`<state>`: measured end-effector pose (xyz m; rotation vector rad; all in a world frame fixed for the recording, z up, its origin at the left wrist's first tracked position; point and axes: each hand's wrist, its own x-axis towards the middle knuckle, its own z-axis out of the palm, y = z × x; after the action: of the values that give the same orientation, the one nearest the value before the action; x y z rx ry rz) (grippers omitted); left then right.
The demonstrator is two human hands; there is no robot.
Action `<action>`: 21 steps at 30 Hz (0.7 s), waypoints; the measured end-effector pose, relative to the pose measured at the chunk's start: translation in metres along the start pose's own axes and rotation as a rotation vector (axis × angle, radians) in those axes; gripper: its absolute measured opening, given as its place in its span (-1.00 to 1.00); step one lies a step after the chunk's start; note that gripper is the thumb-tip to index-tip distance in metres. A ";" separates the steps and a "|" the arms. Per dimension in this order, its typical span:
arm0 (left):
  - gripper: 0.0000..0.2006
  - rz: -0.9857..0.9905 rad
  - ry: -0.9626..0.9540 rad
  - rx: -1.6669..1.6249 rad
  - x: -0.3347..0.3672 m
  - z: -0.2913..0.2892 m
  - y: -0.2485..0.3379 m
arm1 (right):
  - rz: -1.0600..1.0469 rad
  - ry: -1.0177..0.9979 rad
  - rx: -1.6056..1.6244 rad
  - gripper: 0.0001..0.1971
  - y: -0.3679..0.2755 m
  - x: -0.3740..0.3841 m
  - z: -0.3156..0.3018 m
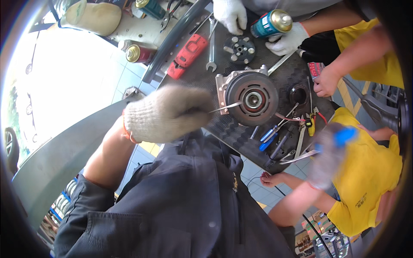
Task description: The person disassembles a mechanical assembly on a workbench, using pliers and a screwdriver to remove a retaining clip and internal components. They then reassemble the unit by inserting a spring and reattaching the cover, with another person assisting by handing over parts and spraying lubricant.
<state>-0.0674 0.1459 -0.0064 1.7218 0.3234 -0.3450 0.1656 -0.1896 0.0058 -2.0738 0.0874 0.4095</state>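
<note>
My left hand (167, 114), in a knitted work glove, is closed round a thin metal tool (226, 107). Its handle is hidden in my fist. The flat tip reaches the face of a round black pulley (251, 115) on a metal compressor-like unit lying on the bench. My right hand (329, 155), also gloved and smeared by motion, is closed on a blue-handled tool (345, 136) off the bench's right side. What kind of tool it is cannot be made out. A black clutch hub plate (239, 49) lies beyond the pulley.
On the dark mat (234, 135) lie a wrench (211, 47), a red tool (187, 56), blue-handled screwdrivers (269, 134) and yellow-handled pliers (310, 124). A co-worker's gloved hand (290, 41) is at a spray can (272, 23). Another person's bare hand (325, 81) holds a red packet (315, 69).
</note>
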 end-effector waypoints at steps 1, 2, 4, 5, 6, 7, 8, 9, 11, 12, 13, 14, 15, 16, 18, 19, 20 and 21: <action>-0.78 -0.138 0.012 -0.059 -0.004 0.010 -0.018 | -0.094 -0.122 -0.221 -0.71 0.023 -0.001 0.010; -0.79 -0.191 0.039 -0.126 -0.005 0.021 -0.038 | -0.115 -0.198 -0.448 -0.68 0.046 -0.002 0.020; -0.77 -0.232 0.106 0.129 -0.006 0.045 -0.080 | -0.043 -0.210 -0.303 -0.59 0.090 -0.007 0.035; -0.75 -0.287 0.187 0.175 -0.006 0.058 -0.099 | 0.056 -0.106 -0.169 -0.55 0.108 -0.009 0.039; -0.73 -0.382 0.255 0.236 0.000 0.068 -0.116 | 0.106 -0.015 -0.079 -0.52 0.121 -0.012 0.040; -0.71 -0.359 0.315 0.251 0.009 0.075 -0.130 | 0.123 0.091 -0.031 -0.50 0.132 -0.011 0.043; -0.70 -0.412 0.350 0.287 0.019 0.084 -0.139 | 0.157 0.095 0.087 -0.48 0.141 -0.008 0.046; -0.62 -0.388 0.318 0.358 0.028 0.085 -0.143 | 0.154 0.113 0.164 -0.47 0.148 0.000 0.048; -0.55 -0.396 0.467 0.534 0.038 0.086 -0.129 | 0.075 0.105 0.128 -0.46 0.159 0.015 0.051; -0.51 -0.449 0.502 0.599 0.043 0.083 -0.113 | -0.003 0.141 0.006 -0.46 0.165 0.019 0.051; -0.37 -0.371 0.588 0.472 0.040 0.078 -0.093 | -0.091 0.170 -0.151 -0.46 0.170 0.020 0.052; -0.36 -0.080 0.687 0.494 0.031 0.075 -0.067 | -0.216 0.234 -0.291 -0.48 0.176 0.014 0.053; -0.19 0.183 0.716 0.427 0.030 0.073 -0.041 | -0.182 0.304 -0.348 -0.50 0.182 0.007 0.055; -0.12 0.245 0.639 0.563 0.040 0.073 -0.016 | -0.208 0.342 -0.399 -0.51 0.187 -0.006 0.059; 0.00 0.396 0.529 0.847 0.072 0.077 0.026 | 0.156 -0.127 0.276 -0.47 0.192 -0.042 0.081; 0.06 0.313 0.393 0.937 0.087 0.081 0.041 | 0.333 -0.343 0.564 -0.43 0.191 -0.053 0.097; 0.11 0.204 0.264 1.017 0.101 0.086 0.052 | 0.559 -0.518 0.821 -0.38 0.188 -0.059 0.115; 0.16 0.109 0.137 1.098 0.109 0.090 0.057 | 0.721 -0.596 0.974 -0.22 0.186 -0.062 0.129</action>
<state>0.0512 0.0496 -0.0143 2.8372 0.1252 -0.3463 0.0326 -0.1823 -0.1872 -0.8547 0.5608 1.1371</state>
